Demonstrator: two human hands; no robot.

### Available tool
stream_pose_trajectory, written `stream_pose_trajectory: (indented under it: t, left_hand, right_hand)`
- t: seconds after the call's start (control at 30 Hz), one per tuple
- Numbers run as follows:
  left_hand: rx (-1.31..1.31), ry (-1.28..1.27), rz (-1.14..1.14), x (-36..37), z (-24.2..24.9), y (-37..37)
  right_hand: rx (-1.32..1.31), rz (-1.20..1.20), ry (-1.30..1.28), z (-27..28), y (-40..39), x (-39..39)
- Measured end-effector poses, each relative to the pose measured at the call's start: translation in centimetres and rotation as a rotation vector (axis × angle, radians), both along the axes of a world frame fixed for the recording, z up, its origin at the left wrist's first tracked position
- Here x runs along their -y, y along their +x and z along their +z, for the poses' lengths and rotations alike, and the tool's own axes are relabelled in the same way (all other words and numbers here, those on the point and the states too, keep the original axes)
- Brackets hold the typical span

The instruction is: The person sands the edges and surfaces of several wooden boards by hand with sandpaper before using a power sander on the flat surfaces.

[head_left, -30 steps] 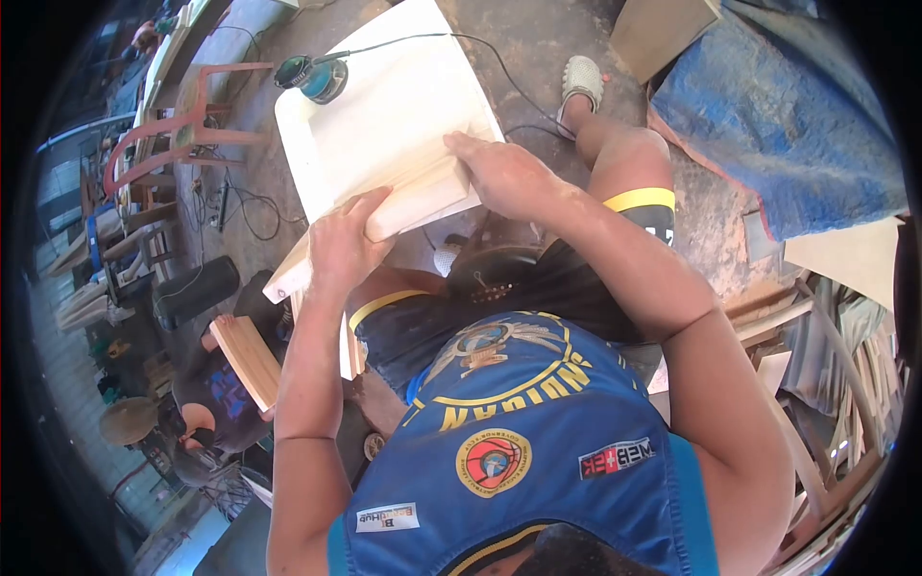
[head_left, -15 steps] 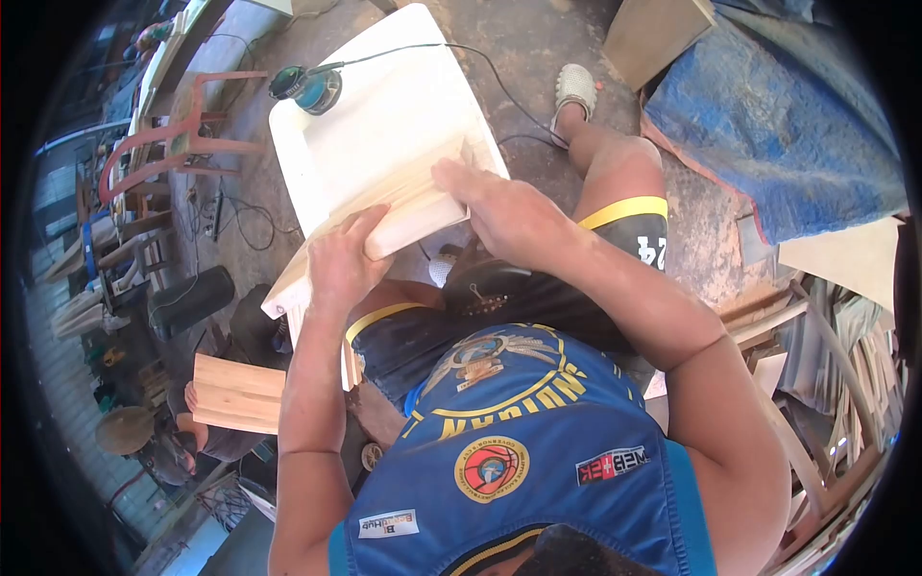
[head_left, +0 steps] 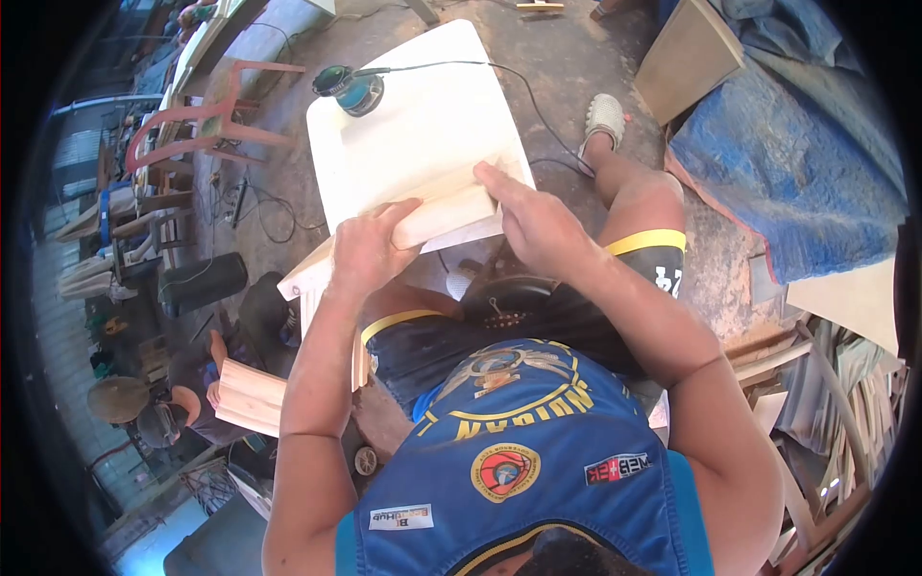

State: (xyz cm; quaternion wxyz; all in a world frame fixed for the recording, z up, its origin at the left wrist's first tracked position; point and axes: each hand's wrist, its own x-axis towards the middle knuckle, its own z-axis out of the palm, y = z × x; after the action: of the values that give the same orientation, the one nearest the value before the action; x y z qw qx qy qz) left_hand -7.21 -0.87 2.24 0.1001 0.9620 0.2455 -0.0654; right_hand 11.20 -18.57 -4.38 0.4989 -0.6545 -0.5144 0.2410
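Observation:
A pale wooden board [head_left: 447, 217] with a thick front edge is held in front of my lap, over the near part of a white plastic surface [head_left: 432, 115] like a seat. My left hand [head_left: 373, 252] is closed round the board left of its middle, thumb lying along the top. My right hand [head_left: 545, 230] grips the right end, its thumb on the upper face and its other fingers mostly hidden. On the far left of the white surface rests a teal power sander [head_left: 360, 92], its cord running off to the right.
At the left, a co-worker's hand [head_left: 214, 384] holds another wooden piece [head_left: 252, 398]. A red plastic chair [head_left: 206, 125] stands beyond it. To the right lie a blue tarp [head_left: 768, 182], a plywood panel [head_left: 690, 62] and stacked wood strips [head_left: 850, 403].
The scene has shifted right and slightly down in view. The board is tilted so its thick edge shows more, both hands still on it. The co-worker's wooden piece has turned.

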Motion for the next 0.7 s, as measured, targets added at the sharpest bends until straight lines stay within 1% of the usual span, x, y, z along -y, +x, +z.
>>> stream_pose_trajectory:
  t: [0.03, 0.1, 0.13, 0.2, 0.23, 0.3, 0.33, 0.4, 0.47, 0.53, 0.6, 0.63, 0.7]
  left_hand:
    - [0.008, -0.002, 0.005, 0.0, 0.0, 0.0]
    - [-0.007, -0.012, 0.015, 0.2, -0.1, -0.1]
    - [-0.01, -0.01, 0.03, 0.2, -0.1, 0.0]
    - [-0.002, -0.009, 0.023, 0.0, 0.0, 0.2]
    - [-0.007, -0.011, 0.021, 0.0, 0.1, 0.1]
    - [0.01, -0.01, 0.015, -0.1, -0.1, 0.4]
    - [0.015, -0.012, 0.014, 0.0, 0.0, 0.2]
    - [0.004, -0.022, 0.017, -0.1, 0.0, 0.1]
    - [0.006, -0.017, 0.021, -0.2, 0.1, 0.4]
    - [0.051, -0.017, 0.0, -0.3, 0.1, 0.3]
    - [0.032, -0.012, 0.002, -0.3, 0.3, 0.4]
    - [0.021, -0.004, 0.007, -0.3, 0.3, 0.5]
    - [0.021, -0.017, 0.013, -0.3, 0.4, 0.8]
  right_hand:
    - [-0.003, -0.002, -0.008, -0.2, 0.0, 0.1]
    - [0.082, -0.031, 0.259, -0.6, -0.2, 0.3]
    - [0.08, -0.037, 0.25, -0.6, 0.0, 0.4]
    - [-0.169, 0.077, -0.244, -0.4, 1.1, 0.2]
    - [-0.172, 0.069, -0.249, -0.3, 0.8, 0.7]
    - [-0.138, 0.066, 0.07, -0.4, 0.3, 1.1]
    - [-0.141, 0.063, 0.067, -0.9, 0.2, 1.1]
    - [-0.109, 0.044, 0.144, -2.3, 0.4, 1.1]
    - [-0.102, 0.021, 0.115, -3.9, 0.8, 0.7]
    - [-0.106, 0.001, 0.085, -3.8, 1.0, 0.3]
    - [-0.296, -0.008, 0.079, -3.5, 0.7, 0.7]
    - [-0.298, -0.01, 0.076, -3.5, 0.4, 0.6]
    - [-0.274, -0.043, -0.025, -3.0, 0.0, 0.4]
